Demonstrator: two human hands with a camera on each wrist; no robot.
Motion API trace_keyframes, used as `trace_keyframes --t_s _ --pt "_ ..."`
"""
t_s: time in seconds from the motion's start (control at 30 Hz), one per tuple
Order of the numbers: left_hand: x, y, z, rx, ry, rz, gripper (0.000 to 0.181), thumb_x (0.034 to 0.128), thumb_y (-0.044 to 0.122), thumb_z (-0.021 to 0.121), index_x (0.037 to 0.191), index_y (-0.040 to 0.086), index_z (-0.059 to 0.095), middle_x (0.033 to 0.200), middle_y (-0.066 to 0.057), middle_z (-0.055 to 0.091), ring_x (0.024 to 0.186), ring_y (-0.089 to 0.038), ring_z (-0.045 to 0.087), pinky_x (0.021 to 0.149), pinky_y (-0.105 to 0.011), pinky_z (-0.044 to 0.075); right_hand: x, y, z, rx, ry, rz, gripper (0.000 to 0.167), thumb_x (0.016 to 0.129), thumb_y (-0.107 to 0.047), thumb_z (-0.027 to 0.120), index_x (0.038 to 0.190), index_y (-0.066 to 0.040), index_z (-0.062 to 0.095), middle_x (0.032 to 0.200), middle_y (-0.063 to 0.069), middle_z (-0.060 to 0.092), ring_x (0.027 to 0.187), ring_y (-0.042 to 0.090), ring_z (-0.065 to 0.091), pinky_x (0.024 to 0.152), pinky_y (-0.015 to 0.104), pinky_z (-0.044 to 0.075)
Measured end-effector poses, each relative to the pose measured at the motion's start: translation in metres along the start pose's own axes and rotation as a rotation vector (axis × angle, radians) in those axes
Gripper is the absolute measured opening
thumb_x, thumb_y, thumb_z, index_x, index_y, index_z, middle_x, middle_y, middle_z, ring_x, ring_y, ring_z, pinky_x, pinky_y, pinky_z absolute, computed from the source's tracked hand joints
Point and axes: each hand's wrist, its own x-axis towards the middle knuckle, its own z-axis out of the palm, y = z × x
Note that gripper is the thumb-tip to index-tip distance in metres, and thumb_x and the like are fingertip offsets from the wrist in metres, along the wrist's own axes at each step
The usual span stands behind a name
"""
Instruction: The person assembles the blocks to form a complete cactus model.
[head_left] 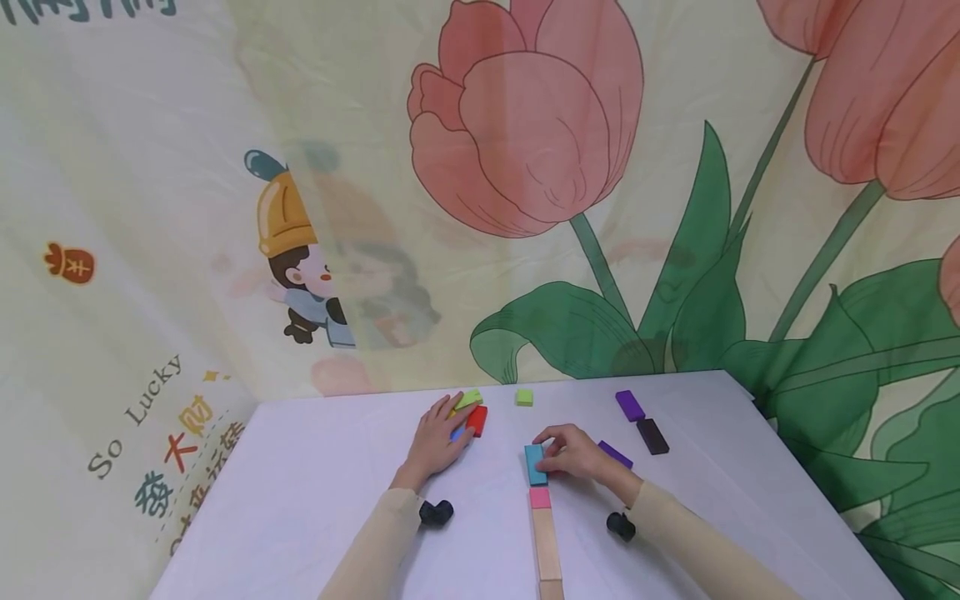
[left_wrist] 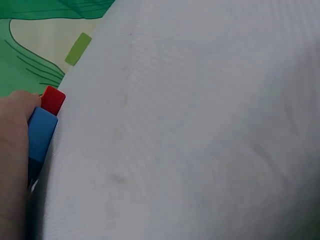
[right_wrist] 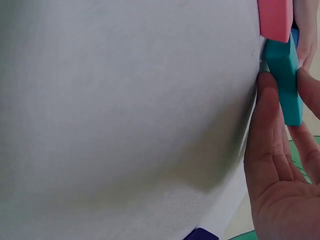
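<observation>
My right hand (head_left: 576, 454) holds a teal block (head_left: 534, 468) by its side and far end, with fingers and thumb about it in the right wrist view. The block's near end meets a small pink block (head_left: 539, 498), in line with a long plain wooden block (head_left: 547, 543). Over to the left, my left hand (head_left: 435, 435) rests on a cluster of blocks with its fingers fairly straight. A red block (head_left: 477, 421), a light green block (head_left: 469, 398) and a blue block (left_wrist: 42, 130) show around it. Some yellow peeks out, mostly hidden by the fingers.
One light green block (head_left: 524, 397) stands alone near the table's back edge. On the right lie a purple block (head_left: 630, 406), a black block (head_left: 652, 436) and another purple block (head_left: 616, 455) beside my right wrist. A printed cloth (head_left: 540, 292) hangs behind the white table (head_left: 322, 492).
</observation>
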Motion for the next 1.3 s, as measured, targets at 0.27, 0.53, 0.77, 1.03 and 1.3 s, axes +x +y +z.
trace_keyframes --t_s 0.27,0.53,0.77,1.03,1.3 --pt "0.000 -0.002 0.001 0.010 0.001 0.001 0.050 0.0974 0.039 0.052 0.145 0.021 0.052 0.156 -0.009 0.035 0.144 -0.035 0.025 0.110 -0.060 0.027 -0.003 0.002 0.001 -0.002 -0.001 0.007 0.030 0.078 -0.008 0.082 0.105 -0.003 0.071 0.079 0.003 0.058 0.072 0.016 0.054 0.062 0.027 0.050" --pt "0.000 0.000 0.000 0.005 -0.003 0.003 0.050 0.0975 0.039 0.051 0.145 0.021 0.052 0.157 -0.009 0.035 0.145 -0.035 0.025 0.111 -0.060 0.026 -0.003 0.005 0.001 -0.022 -0.022 -0.023 0.029 0.078 -0.008 0.082 0.105 -0.002 0.072 0.080 0.002 0.057 0.077 0.017 0.051 0.061 0.026 0.046" --pt "-0.001 0.001 -0.002 0.009 0.001 0.008 0.051 0.0975 0.040 0.051 0.145 0.021 0.052 0.156 -0.010 0.036 0.144 -0.036 0.025 0.111 -0.060 0.027 -0.003 0.005 0.002 -0.029 -0.041 -0.011 0.030 0.079 -0.007 0.081 0.107 0.000 0.072 0.079 0.002 0.057 0.078 0.017 0.051 0.062 0.026 0.046" --pt "-0.001 0.000 -0.001 0.012 -0.001 -0.001 0.050 0.0975 0.040 0.051 0.144 0.021 0.052 0.156 -0.009 0.036 0.144 -0.035 0.026 0.111 -0.060 0.027 -0.001 0.005 -0.001 -0.020 -0.021 0.008 0.030 0.084 -0.011 0.077 0.111 -0.001 0.069 0.080 0.003 0.057 0.071 0.015 0.053 0.061 0.025 0.047" --pt "0.000 -0.001 0.000 0.018 -0.003 -0.004 0.050 0.0976 0.040 0.052 0.145 0.022 0.052 0.157 -0.008 0.036 0.144 -0.034 0.025 0.111 -0.059 0.027 -0.003 0.010 -0.045 -0.123 0.187 -0.033 0.026 0.089 -0.011 0.070 0.110 0.004 0.067 0.084 0.007 0.062 0.072 0.019 0.059 0.058 0.029 0.052"
